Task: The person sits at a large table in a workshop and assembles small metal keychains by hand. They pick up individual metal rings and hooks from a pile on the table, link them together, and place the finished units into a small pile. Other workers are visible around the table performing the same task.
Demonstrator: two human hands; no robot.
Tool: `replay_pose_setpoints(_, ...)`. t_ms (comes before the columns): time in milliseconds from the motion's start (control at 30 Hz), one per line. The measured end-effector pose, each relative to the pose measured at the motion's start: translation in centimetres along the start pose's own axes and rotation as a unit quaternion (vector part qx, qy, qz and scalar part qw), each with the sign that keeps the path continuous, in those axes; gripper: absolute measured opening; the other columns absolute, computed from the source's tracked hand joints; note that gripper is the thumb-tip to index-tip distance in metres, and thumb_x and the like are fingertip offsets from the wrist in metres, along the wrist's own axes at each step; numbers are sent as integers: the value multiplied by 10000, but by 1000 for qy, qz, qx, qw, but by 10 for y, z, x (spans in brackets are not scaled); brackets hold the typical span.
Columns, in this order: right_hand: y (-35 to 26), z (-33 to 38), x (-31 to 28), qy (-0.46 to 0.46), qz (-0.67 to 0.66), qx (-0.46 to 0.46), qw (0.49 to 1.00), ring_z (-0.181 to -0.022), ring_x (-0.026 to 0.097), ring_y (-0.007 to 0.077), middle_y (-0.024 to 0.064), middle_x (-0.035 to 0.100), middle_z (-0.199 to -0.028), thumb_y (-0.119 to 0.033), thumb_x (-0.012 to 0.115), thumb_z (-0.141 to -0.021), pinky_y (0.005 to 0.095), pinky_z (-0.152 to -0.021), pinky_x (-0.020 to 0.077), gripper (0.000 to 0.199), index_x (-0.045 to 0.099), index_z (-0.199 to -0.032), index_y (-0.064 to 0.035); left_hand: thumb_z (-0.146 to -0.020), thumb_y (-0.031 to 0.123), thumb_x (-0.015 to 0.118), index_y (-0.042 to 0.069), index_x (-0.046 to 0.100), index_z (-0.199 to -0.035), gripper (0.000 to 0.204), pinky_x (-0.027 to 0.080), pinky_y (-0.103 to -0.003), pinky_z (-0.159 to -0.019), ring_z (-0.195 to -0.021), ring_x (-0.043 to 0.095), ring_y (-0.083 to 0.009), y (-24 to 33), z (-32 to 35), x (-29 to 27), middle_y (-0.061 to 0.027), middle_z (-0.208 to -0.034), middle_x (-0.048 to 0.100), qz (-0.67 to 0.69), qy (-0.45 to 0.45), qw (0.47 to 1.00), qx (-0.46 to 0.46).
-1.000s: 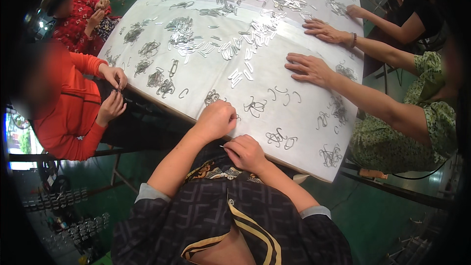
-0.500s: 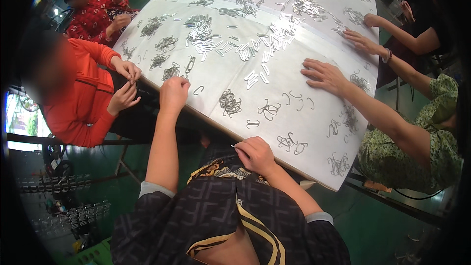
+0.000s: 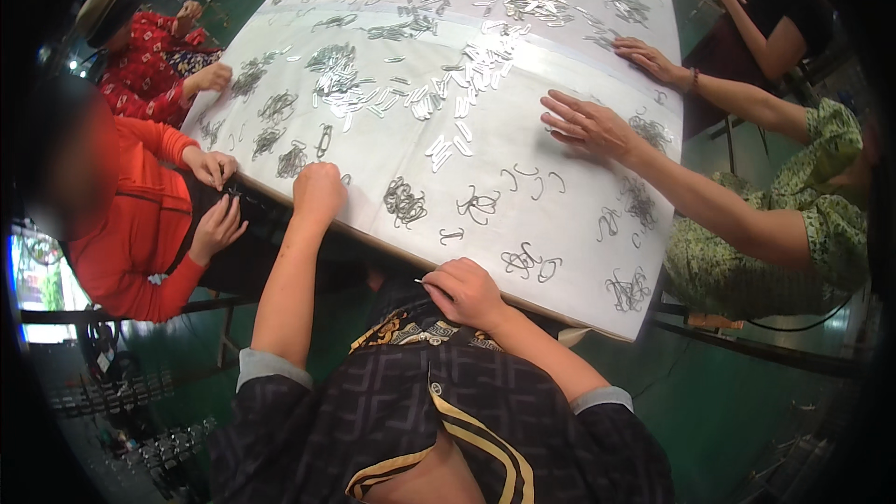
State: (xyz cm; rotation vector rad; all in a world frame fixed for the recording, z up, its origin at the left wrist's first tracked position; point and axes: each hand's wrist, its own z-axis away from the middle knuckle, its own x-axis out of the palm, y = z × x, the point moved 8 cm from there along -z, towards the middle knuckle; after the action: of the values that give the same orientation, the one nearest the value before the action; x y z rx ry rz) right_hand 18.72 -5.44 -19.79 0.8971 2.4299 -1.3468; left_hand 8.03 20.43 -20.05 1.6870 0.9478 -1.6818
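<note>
My left hand (image 3: 319, 193) is closed at the table's near edge, beside a small wire hook (image 3: 345, 180) that it partly covers. Its fingertips are hidden, so what it may hold does not show. Lower, just off the edge, my right hand (image 3: 464, 293) pinches a small silvery strip (image 3: 419, 281) between thumb and fingers. On the white tabletop (image 3: 373, 220) ahead lie a dark heap of bent wire hooks (image 3: 404, 203), a looser group of hooks (image 3: 479, 205) and a single hook piece (image 3: 452, 235).
Shiny metal strips (image 3: 476, 65) spread across the table's middle and far side. A co-worker's hand (image 3: 593, 126) hovers over the right side. At the left, a person in orange (image 3: 140, 215) works with both hands at the edge. More hook groups (image 3: 627, 289) lie at the right corner.
The whole view has shifted slightly. My left hand has come closer to the lone hook; my right hand keeps its pinch. At the far right, a person's hand has left the table.
</note>
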Motion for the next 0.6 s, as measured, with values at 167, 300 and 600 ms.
replay_pose_setpoints(167, 4, 3, 0, 5, 5, 2, 1000, -682, 594, 253, 68, 607, -755, -30, 732, -719, 344, -638, 475, 167, 649, -860, -64, -703, 141, 687, 35, 720, -746, 119, 547, -400, -702, -709, 678, -332, 42, 6, -28, -179, -718, 680, 194, -9, 981, 26)
replay_pose_setpoints(300, 4, 6, 3, -3, 1, -3, 1000, -742, 596, 274, 82, 608, -816, -60, 706, -749, 373, -680, 481, 168, 636, -901, -67, -688, 119, 679, 30, 689, -729, 100, 530, -399, -682, -695, 647, -335, 151, 39, -54, -151, -728, 664, 353, -64, 908, 214)
replay_pose_setpoints(600, 15, 19, 13, -26, -7, 37, 999, -987, 615, 363, 154, 648, -1031, -113, 676, -803, 448, -851, 485, 316, 628, -1111, -60, -710, 82, 648, 34, 704, -763, 91, 539, -417, -698, -789, 652, -337, 252, 71, -29, -168, -814, 656, 253, -125, 880, 383)
